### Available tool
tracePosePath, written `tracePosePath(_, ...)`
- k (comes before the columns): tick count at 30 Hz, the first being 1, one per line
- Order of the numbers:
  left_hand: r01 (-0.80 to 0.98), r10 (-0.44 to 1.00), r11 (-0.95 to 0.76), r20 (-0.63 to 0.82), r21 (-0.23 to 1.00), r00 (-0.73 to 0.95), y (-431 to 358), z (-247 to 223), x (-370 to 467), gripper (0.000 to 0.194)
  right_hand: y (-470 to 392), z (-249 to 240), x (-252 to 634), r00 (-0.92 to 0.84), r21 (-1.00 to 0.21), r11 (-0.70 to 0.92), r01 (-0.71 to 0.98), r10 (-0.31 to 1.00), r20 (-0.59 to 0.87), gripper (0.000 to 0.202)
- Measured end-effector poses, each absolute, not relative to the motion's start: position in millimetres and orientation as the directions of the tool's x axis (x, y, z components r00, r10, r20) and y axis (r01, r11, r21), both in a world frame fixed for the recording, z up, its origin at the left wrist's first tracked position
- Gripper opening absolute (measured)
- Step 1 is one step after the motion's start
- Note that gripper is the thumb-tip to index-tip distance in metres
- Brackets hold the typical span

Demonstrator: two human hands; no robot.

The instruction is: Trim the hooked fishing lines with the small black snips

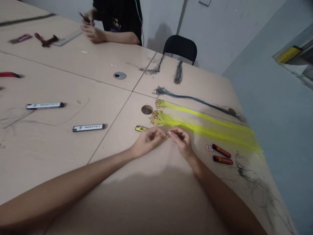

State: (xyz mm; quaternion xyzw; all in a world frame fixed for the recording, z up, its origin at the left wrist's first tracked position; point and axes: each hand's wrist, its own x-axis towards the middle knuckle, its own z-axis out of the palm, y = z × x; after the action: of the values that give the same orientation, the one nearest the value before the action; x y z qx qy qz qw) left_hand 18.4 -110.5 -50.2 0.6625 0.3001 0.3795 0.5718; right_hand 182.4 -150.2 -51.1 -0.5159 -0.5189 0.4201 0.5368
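My left hand (149,142) and my right hand (180,140) meet fingertip to fingertip above the table, both closed in a pinch. Between them shows a tiny gold fish hook (167,136); any line on it is too fine to make out clearly. Just beyond lies a thick bundle of yellow fishing line (202,130), its gold hooks (157,117) gathered at the left end. A thinner bundle of yellow line (195,113) with gold hooks (160,103) runs alongside it. Partly behind my left hand lies a yellow lighter (140,128).
Dark hooked line (190,97) lies farther back. Two red lighters (222,150) and tangled line (256,182) are at right, white lighters (88,127) at left. A round hole (147,109) pierces the table. Across it, a person (117,23) holds dark scissors-like tool near pliers (46,40).
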Motion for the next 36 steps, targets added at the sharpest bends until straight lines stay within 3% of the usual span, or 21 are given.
tracePosePath(12,0.072,0.865,-0.184,0.127,0.98,0.485,-110.1,-49.8,19.6,0.024,-144.6,-55.6,180.5,0.202,-0.998,0.062,0.012,0.977,0.063,0.021)
tracePosePath(36,0.054,0.85,-0.163,0.113,0.985,0.515,-107.6,-52.0,19.8,0.018,-143.4,-65.2,181.2,0.211,-0.998,0.05,-0.023,0.977,0.044,0.019)
